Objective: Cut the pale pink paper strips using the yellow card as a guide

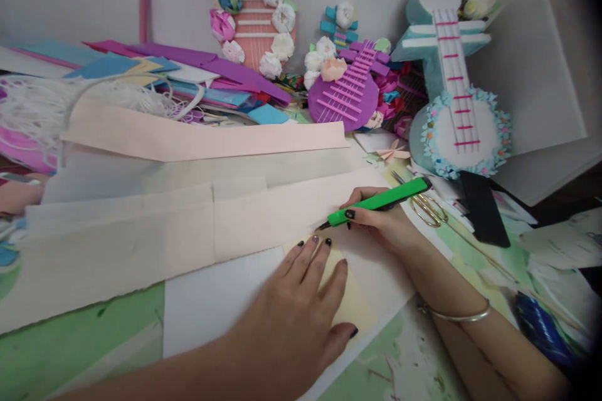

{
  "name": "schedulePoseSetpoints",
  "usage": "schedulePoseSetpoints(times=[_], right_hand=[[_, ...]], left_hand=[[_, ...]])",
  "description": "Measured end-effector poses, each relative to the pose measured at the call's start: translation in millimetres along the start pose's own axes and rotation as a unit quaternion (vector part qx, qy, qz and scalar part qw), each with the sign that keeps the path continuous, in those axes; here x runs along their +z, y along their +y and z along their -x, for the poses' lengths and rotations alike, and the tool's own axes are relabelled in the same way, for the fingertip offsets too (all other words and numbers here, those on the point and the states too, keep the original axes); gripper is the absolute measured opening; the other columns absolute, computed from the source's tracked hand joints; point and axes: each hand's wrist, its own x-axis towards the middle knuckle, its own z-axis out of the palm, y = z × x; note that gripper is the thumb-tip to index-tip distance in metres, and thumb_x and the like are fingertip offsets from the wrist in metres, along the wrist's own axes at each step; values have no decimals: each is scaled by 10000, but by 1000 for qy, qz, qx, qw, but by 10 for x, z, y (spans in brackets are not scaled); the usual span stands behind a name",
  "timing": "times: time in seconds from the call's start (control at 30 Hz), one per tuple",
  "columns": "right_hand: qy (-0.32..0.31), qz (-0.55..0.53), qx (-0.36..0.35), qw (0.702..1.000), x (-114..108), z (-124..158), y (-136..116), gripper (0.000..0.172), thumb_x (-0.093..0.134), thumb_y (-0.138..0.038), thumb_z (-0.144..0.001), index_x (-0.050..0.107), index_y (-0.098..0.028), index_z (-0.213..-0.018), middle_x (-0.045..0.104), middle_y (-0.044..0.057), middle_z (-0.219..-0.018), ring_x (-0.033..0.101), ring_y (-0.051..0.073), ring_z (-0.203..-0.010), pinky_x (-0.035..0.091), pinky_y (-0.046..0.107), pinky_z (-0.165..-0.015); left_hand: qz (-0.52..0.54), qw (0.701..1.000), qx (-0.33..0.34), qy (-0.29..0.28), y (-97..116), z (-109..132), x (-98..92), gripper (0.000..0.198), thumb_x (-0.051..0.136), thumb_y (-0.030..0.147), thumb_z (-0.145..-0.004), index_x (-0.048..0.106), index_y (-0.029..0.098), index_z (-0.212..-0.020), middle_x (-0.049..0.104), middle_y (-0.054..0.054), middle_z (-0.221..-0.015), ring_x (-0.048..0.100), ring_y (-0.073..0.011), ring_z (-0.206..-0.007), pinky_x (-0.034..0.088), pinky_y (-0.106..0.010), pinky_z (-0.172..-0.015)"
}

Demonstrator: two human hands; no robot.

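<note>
My right hand [383, 219] grips a green box cutter [380, 200], tilted with its dark tip down on the pale peach paper [282, 207]. My left hand [296, 307] lies flat with fingers spread, its fingertips just below the cutter's tip. Under the left hand are a pale yellow piece of paper [357, 294] and a white sheet [207, 294]. The peach paper runs far to the left, with a vertical seam or fold line near its middle. Another peach strip [211, 141] lies behind it, its left part raised.
Gold-handled scissors [429, 208] lie right of my right hand, near a black flat piece [484, 208]. Behind stand paper-craft instruments: a purple one [345, 97], a teal one [463, 113] and a peach one [256, 25]. Colored paper strips [202, 66] and white string [32, 106] pile up back left.
</note>
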Motion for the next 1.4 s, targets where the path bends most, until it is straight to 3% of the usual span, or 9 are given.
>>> schedulePoseSetpoints(times=[1.17, 1.4], right_hand=[[13, -9, -8, 1000, -61, -43, 91, 198, 800, -310, -651, 662, -169, -670, 663, 13, -632, 524, 113, -533, 338, 227, -486], [6, -56, -9, 998, -45, -40, 70, 178, 802, -270, -651, 660, -162, -645, 636, 2, -581, 512, 95, -512, 327, 209, -475]], left_hand=[[0, 1000, 1, 0, 0, 0, -1, 556, 427, 516, -948, 566, 111, -1302, 506, -242, -1364, 492, -365, -1272, 436, -463, -1024], [-3, 1000, 1, 3, -1, 4, 5, 557, 434, 522, -944, 557, 114, -1303, 503, -227, -1377, 487, -353, -1281, 426, -456, -1037]])
